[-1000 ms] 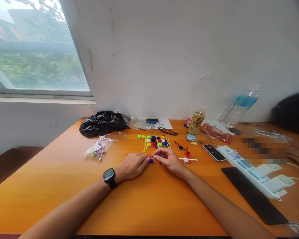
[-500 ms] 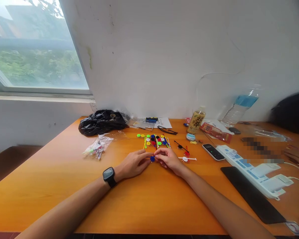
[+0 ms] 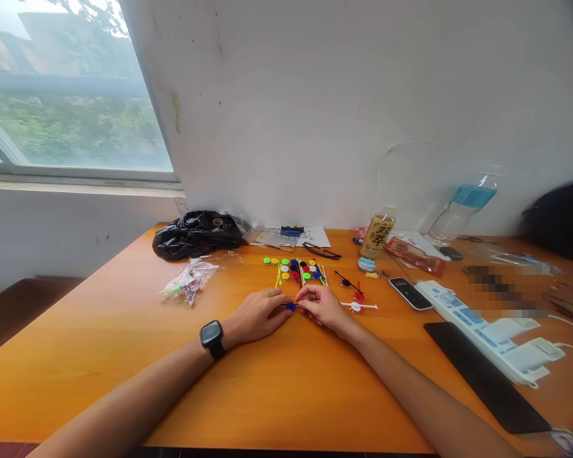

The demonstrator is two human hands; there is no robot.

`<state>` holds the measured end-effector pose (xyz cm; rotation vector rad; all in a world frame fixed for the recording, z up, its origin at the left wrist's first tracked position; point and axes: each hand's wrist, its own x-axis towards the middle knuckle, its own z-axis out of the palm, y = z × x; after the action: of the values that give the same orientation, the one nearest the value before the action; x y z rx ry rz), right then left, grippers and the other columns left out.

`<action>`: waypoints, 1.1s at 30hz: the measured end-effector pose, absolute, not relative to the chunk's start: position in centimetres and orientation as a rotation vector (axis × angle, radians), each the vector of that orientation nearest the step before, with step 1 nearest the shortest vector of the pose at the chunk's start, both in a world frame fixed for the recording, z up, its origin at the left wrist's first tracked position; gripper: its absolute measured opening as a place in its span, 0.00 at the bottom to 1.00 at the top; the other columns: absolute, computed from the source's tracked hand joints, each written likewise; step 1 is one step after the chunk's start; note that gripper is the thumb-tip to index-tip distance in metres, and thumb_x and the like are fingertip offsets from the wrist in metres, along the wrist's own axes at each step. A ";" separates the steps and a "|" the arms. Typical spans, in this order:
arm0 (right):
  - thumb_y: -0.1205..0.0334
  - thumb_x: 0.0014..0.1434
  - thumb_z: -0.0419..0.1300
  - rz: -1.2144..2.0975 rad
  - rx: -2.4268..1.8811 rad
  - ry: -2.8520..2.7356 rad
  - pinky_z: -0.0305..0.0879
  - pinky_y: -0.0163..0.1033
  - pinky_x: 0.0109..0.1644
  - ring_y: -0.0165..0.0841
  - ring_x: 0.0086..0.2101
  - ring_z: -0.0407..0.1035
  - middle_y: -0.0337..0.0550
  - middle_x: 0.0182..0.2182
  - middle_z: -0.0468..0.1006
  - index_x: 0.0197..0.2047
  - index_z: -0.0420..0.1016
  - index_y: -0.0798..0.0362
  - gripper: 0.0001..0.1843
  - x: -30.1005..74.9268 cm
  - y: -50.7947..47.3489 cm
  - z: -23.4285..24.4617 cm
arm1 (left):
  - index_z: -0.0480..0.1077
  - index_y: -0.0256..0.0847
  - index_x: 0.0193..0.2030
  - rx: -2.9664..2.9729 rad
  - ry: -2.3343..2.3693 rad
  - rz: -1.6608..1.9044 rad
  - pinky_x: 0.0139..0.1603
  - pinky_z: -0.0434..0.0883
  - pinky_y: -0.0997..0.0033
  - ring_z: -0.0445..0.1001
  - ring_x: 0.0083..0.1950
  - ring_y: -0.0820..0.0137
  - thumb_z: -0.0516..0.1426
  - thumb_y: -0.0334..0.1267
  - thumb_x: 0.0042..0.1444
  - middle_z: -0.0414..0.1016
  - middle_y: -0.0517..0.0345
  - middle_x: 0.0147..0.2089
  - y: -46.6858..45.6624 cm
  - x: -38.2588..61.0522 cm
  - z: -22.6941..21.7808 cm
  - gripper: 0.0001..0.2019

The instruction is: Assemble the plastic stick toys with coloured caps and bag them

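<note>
My left hand (image 3: 258, 313) and my right hand (image 3: 321, 306) meet fingertip to fingertip on the orange table (image 3: 124, 331). Between them they pinch a small blue disc on a thin stick (image 3: 291, 306). Both hands have their fingers closed on it. Just beyond lies a cluster of small coloured discs and sticks (image 3: 297, 270) in green, yellow, red, blue and black. A white stick piece with a red disc (image 3: 359, 306) lies right of my right hand. A black watch (image 3: 212, 336) sits on my left wrist.
A black plastic bag (image 3: 197, 233) and a clear packet of parts (image 3: 188, 283) lie at the left back. A brown drink bottle (image 3: 377, 235), a phone (image 3: 407, 292), a white power strip (image 3: 487, 331), a black pad (image 3: 487, 375) and a tilted water bottle (image 3: 458, 210) fill the right side. Another person's hand (image 3: 570, 300) rests far right.
The blue piece has shifted slightly between my fingertips and both hands have closed in on it; otherwise the hands stay in the same place.
</note>
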<state>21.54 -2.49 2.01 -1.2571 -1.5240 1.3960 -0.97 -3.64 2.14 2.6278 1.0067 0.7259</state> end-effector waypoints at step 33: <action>0.34 0.64 0.58 0.975 -1.233 -1.720 0.60 0.37 0.29 0.34 0.28 0.68 0.45 0.31 0.80 0.31 0.79 0.52 0.29 23.1 -1.6 2.9 | 0.66 0.45 0.66 2.469 1.189 1.099 0.65 0.66 0.51 0.66 0.63 0.55 0.49 0.41 0.74 0.75 0.47 0.61 -4.2 -1.9 3.8 0.18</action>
<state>23.12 -1.61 2.93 -1.2326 -1.7203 0.9749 -1.94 -4.18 3.80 2.4694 1.1888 1.0993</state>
